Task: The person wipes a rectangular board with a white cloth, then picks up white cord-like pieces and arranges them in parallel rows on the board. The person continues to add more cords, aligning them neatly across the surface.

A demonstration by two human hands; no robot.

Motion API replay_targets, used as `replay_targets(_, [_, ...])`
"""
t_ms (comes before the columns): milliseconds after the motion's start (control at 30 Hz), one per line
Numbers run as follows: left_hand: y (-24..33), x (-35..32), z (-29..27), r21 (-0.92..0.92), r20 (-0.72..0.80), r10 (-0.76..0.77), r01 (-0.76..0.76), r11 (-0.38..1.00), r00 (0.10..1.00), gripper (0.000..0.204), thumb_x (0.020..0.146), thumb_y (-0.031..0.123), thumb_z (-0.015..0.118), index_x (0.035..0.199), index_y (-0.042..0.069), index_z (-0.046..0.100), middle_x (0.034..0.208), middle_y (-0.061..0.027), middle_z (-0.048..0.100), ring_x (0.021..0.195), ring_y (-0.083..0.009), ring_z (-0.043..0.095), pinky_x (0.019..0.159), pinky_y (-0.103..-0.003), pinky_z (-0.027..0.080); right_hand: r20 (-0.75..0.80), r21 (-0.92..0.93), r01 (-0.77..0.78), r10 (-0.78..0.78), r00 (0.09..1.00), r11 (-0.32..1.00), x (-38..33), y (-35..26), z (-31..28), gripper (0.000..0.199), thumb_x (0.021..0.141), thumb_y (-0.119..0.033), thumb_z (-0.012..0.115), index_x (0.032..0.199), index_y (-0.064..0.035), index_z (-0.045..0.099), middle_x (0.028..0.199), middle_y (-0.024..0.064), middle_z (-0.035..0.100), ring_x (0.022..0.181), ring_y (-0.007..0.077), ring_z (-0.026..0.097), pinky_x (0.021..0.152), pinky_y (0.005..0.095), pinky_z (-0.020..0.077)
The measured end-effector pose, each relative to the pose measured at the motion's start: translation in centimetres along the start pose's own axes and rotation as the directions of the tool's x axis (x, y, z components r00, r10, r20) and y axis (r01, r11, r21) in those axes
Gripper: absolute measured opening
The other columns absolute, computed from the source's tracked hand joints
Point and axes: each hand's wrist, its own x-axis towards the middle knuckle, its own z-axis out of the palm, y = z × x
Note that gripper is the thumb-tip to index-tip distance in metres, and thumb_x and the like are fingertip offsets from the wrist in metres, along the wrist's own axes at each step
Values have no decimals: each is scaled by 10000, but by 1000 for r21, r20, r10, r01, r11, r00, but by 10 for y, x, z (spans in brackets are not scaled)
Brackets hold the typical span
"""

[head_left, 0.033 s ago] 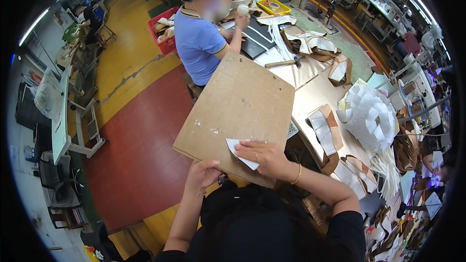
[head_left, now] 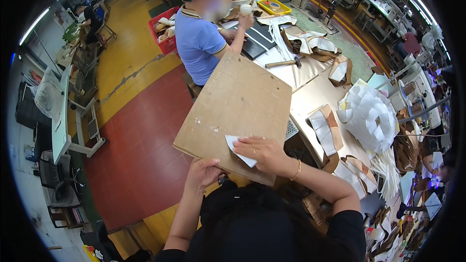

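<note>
The left hand [head_left: 202,174] grips the near edge of a brown board [head_left: 238,97]; the right hand [head_left: 267,156], fingers outstretched, lies over a white scrap [head_left: 231,142] on the board's near part; right of the board, a table [head_left: 308,98] bears a hammer [head_left: 281,63]; a co-worker [head_left: 200,43] is beyond.

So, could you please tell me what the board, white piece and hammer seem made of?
Board: likely wood or fibreboard, matt, from its tan, scuffed face. White piece: perhaps paper or thin synthetic; smooth, white. Hammer: probably wooden handle, brownish; head likely metal, dark.
</note>
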Motion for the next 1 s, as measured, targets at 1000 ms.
replay_targets(1000, [30, 15, 9, 29, -33, 230, -229, 973, 973, 611, 781, -82, 487, 1373, -59, 338, 1338, -226, 484, 1188, -383, 539, 968, -543, 481, -101, -15, -182, 180, 979, 983, 4, 7, -94, 423, 702, 57, 673, 1103, -78, 691, 1133, 96, 674, 1105, 261, 626, 996, 377, 480])
